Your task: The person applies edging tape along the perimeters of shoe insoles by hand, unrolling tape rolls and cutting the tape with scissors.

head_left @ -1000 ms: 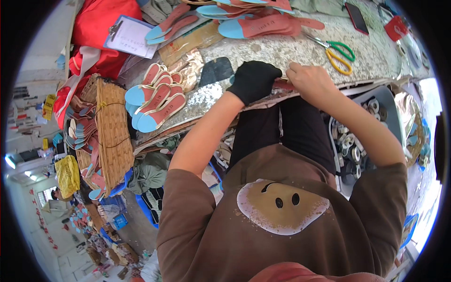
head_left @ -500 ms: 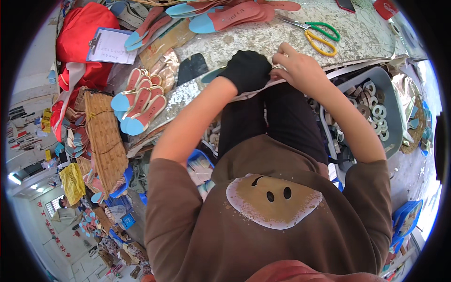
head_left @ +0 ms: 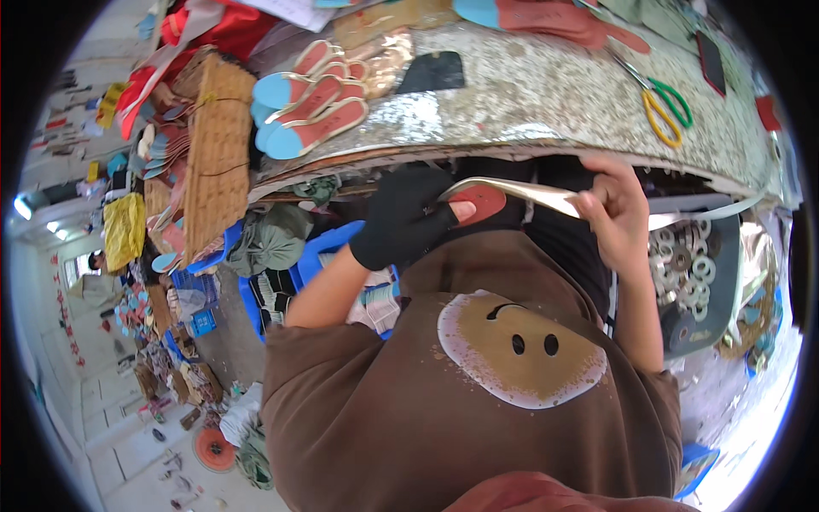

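My left hand [head_left: 401,218], in a black glove with a bare thumb tip, grips a red insole [head_left: 489,205] over my lap. The glove hides much of the insole. A pale, glossy strip [head_left: 539,194] curves along the insole's upper edge and stretches to my right hand [head_left: 621,218]. That bare hand pinches the strip between thumb and fingers, with the other fingers raised. More of the strip trails off right of it, beside the table edge. Several insoles with blue ends and pale rims [head_left: 320,124] lie on the table at left.
The worn table [head_left: 529,98] spans the far side. Green-and-yellow-handled scissors [head_left: 661,107], a dark phone [head_left: 711,64] and a black flat piece [head_left: 432,72] lie on it. A grey tub [head_left: 721,299] at right holds tape rolls [head_left: 701,269]. Left stands a woven bamboo panel [head_left: 213,162].
Both hands have come back from the table edge toward my body and moved apart. The insole and the strip stretched between my hands now show. The view has shifted.
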The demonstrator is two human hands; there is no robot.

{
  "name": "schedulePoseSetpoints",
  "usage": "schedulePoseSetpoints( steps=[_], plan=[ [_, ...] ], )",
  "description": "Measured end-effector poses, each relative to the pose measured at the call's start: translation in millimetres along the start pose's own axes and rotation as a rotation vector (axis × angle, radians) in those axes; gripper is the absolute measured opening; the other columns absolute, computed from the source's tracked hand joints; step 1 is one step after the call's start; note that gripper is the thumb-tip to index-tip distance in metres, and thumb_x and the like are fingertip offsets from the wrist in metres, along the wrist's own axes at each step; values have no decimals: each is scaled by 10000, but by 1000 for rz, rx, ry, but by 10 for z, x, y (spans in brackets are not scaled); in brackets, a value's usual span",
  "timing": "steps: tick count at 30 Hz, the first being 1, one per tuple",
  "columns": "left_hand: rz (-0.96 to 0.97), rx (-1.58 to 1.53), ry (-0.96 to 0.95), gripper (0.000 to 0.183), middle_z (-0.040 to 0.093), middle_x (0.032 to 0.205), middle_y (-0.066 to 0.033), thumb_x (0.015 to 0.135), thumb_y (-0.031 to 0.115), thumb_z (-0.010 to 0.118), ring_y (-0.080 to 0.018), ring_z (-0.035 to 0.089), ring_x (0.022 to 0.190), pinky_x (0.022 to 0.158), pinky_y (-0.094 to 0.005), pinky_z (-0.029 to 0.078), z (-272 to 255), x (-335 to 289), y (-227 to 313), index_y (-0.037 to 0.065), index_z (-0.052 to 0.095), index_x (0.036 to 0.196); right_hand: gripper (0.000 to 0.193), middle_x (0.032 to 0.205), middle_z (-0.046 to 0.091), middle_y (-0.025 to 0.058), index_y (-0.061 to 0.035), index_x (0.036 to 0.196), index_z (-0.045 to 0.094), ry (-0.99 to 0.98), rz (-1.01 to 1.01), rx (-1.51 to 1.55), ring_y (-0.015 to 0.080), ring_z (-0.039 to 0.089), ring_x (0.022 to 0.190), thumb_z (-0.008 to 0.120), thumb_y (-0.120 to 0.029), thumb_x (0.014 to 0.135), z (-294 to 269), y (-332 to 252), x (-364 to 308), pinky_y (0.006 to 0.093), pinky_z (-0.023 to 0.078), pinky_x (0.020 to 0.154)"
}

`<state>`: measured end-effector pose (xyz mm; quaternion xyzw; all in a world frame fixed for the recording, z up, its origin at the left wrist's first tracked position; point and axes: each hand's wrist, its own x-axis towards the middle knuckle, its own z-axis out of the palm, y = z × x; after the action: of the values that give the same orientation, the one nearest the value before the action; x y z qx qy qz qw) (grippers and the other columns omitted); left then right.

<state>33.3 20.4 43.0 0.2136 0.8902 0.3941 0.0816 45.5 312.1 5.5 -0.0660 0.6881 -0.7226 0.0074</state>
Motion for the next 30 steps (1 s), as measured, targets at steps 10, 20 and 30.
schedulePoseSetpoints(
  steps=[10, 20, 30],
  plan=[
    [-77, -892, 613, 212, 684, 835, -27, 962, 187, 588, -75, 586, 731, 658, -248, 467, 119, -181, 161, -4, 678, 978, 89, 723, 648, -7, -23, 890, 702, -14, -274, -187, 15, 475, 566, 746, -10, 814, 1119, -435, 103, 191, 356, 487],
    [-46, -751, 426, 245, 693, 954, -65, 921, 154, 648, -116, 630, 862, 773, -278, 503, 260, 75, 214, -12, 679, 1098, 160, 826, 534, 98, -55, 871, 600, -137, -428, -631, 333, 603, 684, 714, -61, 759, 991, -561, 349, 395, 471, 551],
    [-215, -955, 695, 160, 681, 763, -97, 923, 143, 629, -146, 645, 659, 607, -273, 508, 538, 292, 400, -12, 618, 885, 183, 763, 495, 78, -64, 778, 580, -60, -422, -639, 293, 569, 569, 734, -158, 803, 678, -191, 134, 389, 437, 481]
  ],
)
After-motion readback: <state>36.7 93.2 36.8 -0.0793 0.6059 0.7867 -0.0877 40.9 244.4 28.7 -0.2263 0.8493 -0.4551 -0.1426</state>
